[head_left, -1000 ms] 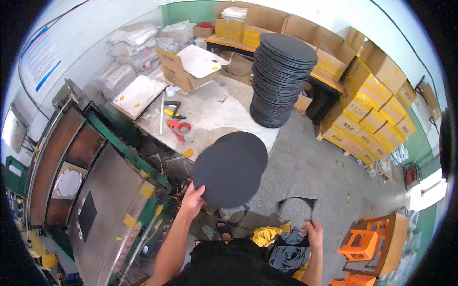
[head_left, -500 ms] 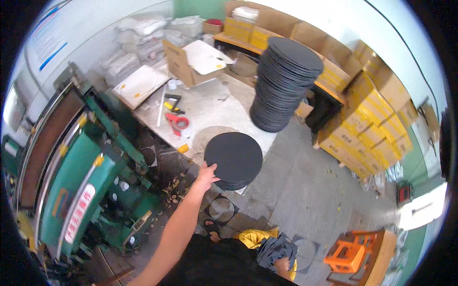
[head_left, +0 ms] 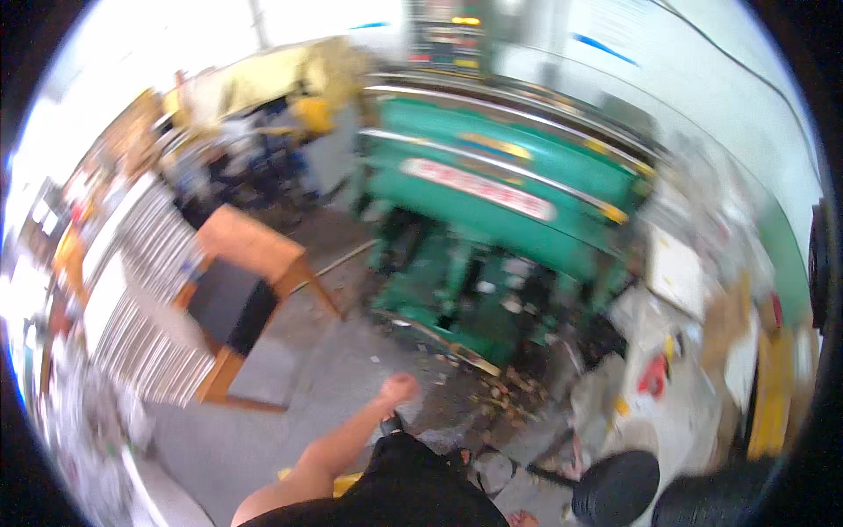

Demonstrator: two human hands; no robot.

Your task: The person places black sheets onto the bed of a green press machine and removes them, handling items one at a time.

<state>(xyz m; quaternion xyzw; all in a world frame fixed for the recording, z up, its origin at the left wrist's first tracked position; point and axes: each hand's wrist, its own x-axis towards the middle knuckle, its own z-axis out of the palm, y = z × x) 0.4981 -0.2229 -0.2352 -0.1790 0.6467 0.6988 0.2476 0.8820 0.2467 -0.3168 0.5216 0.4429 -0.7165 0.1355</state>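
Observation:
My left hand point(head_left: 401, 388) hangs in front of me over the grey floor, away from every object. Motion blurs its fingers, and no held thing shows. At the lower edge, my right hand point(head_left: 523, 518) is only partly in view, left of a short stack of round black discs point(head_left: 617, 487). A gap separates that hand from the discs, and its fingers are too smeared to read. A taller stack of black discs point(head_left: 716, 499) is cut off at the lower right.
A green machine point(head_left: 492, 189) stands ahead. To the left, a wooden table point(head_left: 255, 241) is beside piled white sheets point(head_left: 149, 334) and a black stack point(head_left: 230, 303). A red tape dispenser point(head_left: 652, 376) lies on the right-hand worktable point(head_left: 694, 408). Debris point(head_left: 509, 395) litters the floor.
My view has swung left, from the worktable to the green machine. My left hand has let go of the short disc stack, which now appears at the lower right.

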